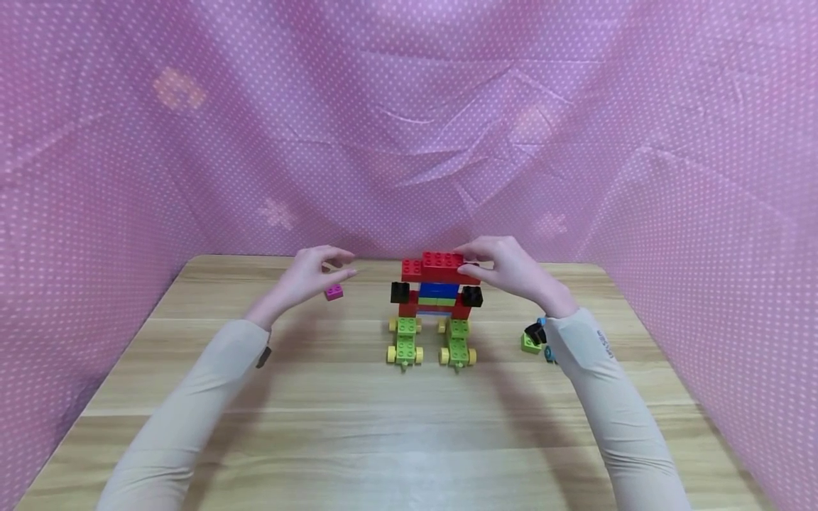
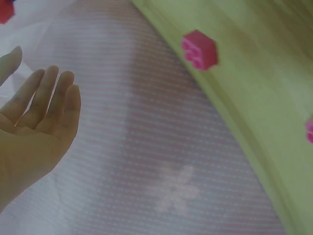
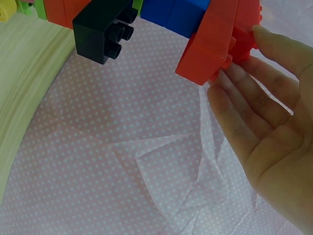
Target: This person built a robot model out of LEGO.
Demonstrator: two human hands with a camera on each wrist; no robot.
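Red top brick (image 1: 441, 266), two hands (image 1: 508, 268).

right hand (image 3: 264, 122) fingers straight, fingertips (image 3: 222, 78) touching red brick (image 3: 220, 41); blue brick (image 3: 176, 12) and black brick (image 3: 105, 29) beside; dotted pink cloth (image 3: 122, 161) behind.
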